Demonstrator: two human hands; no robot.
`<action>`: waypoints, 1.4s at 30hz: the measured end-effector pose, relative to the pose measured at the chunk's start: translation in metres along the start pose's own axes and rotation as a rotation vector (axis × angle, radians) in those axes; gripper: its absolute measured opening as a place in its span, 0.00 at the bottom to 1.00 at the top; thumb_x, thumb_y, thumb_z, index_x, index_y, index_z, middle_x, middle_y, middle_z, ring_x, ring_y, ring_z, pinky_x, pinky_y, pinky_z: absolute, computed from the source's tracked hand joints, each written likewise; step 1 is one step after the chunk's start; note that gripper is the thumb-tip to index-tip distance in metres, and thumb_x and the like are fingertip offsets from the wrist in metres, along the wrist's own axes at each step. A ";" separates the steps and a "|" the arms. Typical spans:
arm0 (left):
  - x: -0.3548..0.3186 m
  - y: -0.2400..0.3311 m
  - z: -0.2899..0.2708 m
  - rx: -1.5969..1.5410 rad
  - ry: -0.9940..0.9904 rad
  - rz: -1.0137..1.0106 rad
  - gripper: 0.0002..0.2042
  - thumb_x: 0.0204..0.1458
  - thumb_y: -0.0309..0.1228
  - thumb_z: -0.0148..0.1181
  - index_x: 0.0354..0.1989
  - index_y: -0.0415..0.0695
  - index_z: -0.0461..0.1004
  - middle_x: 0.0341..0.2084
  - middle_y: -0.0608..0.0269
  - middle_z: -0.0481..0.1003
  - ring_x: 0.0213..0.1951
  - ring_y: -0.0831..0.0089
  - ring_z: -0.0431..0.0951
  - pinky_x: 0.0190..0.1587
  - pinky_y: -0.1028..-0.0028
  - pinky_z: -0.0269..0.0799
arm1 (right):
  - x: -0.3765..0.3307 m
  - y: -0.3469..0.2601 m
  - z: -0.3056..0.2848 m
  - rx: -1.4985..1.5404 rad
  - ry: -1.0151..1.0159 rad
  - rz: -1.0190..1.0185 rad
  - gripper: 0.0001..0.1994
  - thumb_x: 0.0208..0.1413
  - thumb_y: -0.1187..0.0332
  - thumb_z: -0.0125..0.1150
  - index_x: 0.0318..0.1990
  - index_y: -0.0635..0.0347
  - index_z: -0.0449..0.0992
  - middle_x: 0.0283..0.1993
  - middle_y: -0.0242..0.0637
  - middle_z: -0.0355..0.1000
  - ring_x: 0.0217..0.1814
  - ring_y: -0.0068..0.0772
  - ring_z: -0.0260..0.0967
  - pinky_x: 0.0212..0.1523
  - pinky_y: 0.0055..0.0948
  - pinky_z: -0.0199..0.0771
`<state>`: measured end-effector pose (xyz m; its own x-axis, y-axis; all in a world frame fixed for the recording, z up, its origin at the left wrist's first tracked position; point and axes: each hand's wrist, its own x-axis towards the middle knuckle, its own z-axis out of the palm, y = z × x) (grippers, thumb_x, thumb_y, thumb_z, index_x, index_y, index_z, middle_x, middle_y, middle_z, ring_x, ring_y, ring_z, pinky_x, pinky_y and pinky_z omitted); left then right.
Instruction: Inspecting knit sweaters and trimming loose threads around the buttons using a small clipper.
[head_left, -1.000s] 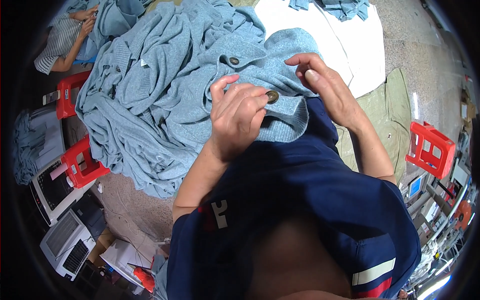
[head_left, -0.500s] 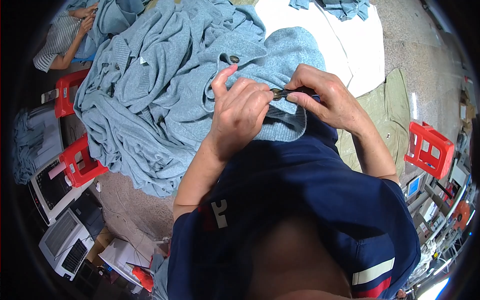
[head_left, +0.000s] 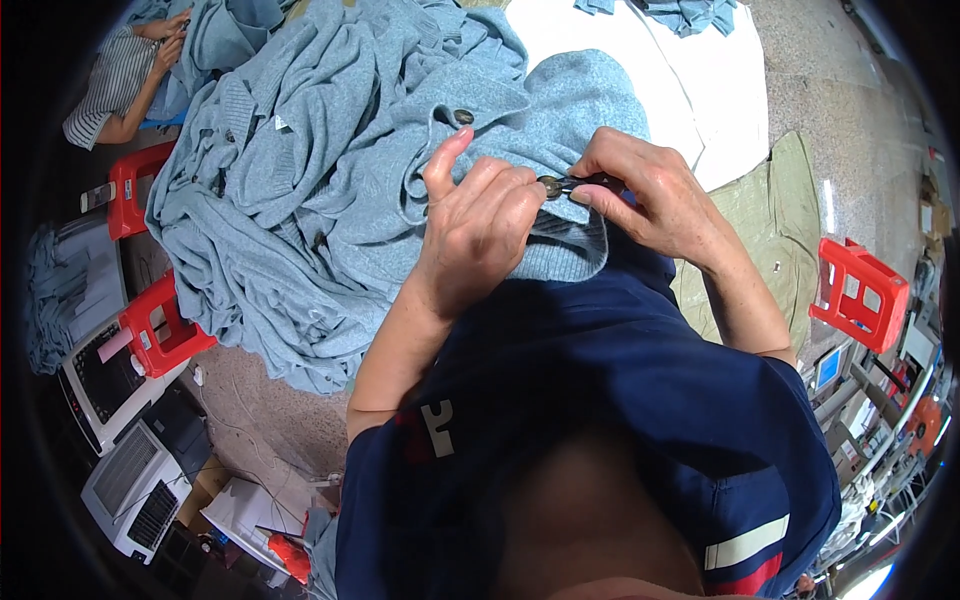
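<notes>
A light blue knitted cardigan (head_left: 590, 95) lies in front of me, its ribbed edge over my lap. My left hand (head_left: 478, 215) is closed on the knit, its index finger raised beside a dark button (head_left: 463, 117). Between my hands a second brown button (head_left: 550, 187) shows at the left fingertips. My right hand (head_left: 645, 190) grips small black thread snips (head_left: 600, 183) in a pinch, their tip against this button. The knit under my left fingers is hidden.
More blue knitwear (head_left: 300, 170) is heaped to the left. A white sheet (head_left: 690, 110) and a green cloth (head_left: 770, 220) lie at the right. Red stools (head_left: 860, 295) stand on both sides. Another person's hands (head_left: 172, 40) work on blue knitwear at the far left.
Both hands keep their hold near the brown button. The snips have shifted very slightly in my right hand; little else differs.
</notes>
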<state>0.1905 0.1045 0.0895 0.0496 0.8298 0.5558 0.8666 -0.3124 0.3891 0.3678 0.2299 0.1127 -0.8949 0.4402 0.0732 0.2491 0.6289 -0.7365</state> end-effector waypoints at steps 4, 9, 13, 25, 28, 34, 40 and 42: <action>0.000 0.002 0.001 0.028 -0.027 0.006 0.03 0.45 0.22 0.57 0.27 0.44 0.73 0.25 0.68 0.75 0.31 0.75 0.76 0.65 0.57 0.50 | 0.000 0.005 0.005 0.012 0.044 -0.043 0.09 0.54 0.66 0.62 0.35 0.60 0.71 0.31 0.39 0.69 0.32 0.42 0.70 0.31 0.36 0.69; -0.001 0.002 0.000 0.018 -0.040 -0.011 0.09 0.38 0.20 0.65 0.27 0.46 0.74 0.26 0.68 0.77 0.32 0.74 0.77 0.65 0.57 0.50 | 0.000 0.006 0.007 -0.032 0.026 -0.043 0.08 0.54 0.66 0.62 0.34 0.60 0.71 0.30 0.39 0.69 0.32 0.41 0.70 0.31 0.35 0.69; 0.000 0.001 0.003 0.028 -0.008 -0.017 0.04 0.44 0.22 0.60 0.26 0.45 0.73 0.24 0.69 0.75 0.30 0.76 0.76 0.65 0.56 0.49 | -0.002 0.012 0.012 0.130 0.083 0.079 0.07 0.57 0.66 0.60 0.36 0.60 0.73 0.30 0.36 0.71 0.31 0.34 0.70 0.32 0.30 0.70; -0.004 -0.001 0.003 -0.166 0.011 -0.107 0.11 0.37 0.19 0.64 0.31 0.43 0.74 0.26 0.63 0.77 0.31 0.66 0.78 0.47 0.64 0.70 | 0.007 0.009 0.027 0.033 0.206 -0.257 0.12 0.42 0.72 0.62 0.37 0.59 0.73 0.36 0.36 0.70 0.39 0.40 0.69 0.37 0.34 0.72; -0.011 -0.003 -0.012 -0.117 -0.084 -0.149 0.12 0.38 0.20 0.63 0.34 0.41 0.74 0.28 0.59 0.77 0.32 0.61 0.78 0.39 0.66 0.73 | 0.006 0.013 0.025 0.062 0.206 -0.319 0.13 0.36 0.76 0.57 0.35 0.61 0.73 0.33 0.38 0.70 0.38 0.41 0.71 0.36 0.34 0.72; -0.031 -0.036 -0.054 0.072 -0.140 -0.160 0.13 0.39 0.22 0.65 0.36 0.40 0.73 0.33 0.57 0.74 0.37 0.59 0.74 0.40 0.65 0.70 | -0.006 0.025 0.012 0.067 0.373 -0.339 0.12 0.38 0.78 0.56 0.35 0.64 0.72 0.33 0.43 0.70 0.35 0.43 0.72 0.34 0.34 0.72; -0.043 -0.058 -0.062 0.123 -0.258 -0.323 0.11 0.45 0.27 0.65 0.36 0.42 0.72 0.32 0.59 0.73 0.39 0.59 0.72 0.44 0.64 0.65 | -0.018 0.035 0.002 0.126 0.480 -0.228 0.16 0.36 0.82 0.51 0.38 0.66 0.69 0.37 0.44 0.68 0.39 0.40 0.69 0.42 0.32 0.69; -0.044 -0.066 -0.055 -0.006 -0.222 -0.345 0.13 0.45 0.30 0.65 0.38 0.42 0.72 0.40 0.57 0.73 0.44 0.57 0.71 0.49 0.64 0.65 | -0.019 0.039 0.001 0.151 0.471 -0.173 0.16 0.36 0.81 0.50 0.39 0.65 0.69 0.38 0.42 0.67 0.41 0.37 0.67 0.43 0.30 0.68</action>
<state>0.1041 0.0631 0.0794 -0.1369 0.9658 0.2201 0.8483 -0.0004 0.5296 0.3943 0.2457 0.0817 -0.6462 0.6003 0.4713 0.0249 0.6338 -0.7731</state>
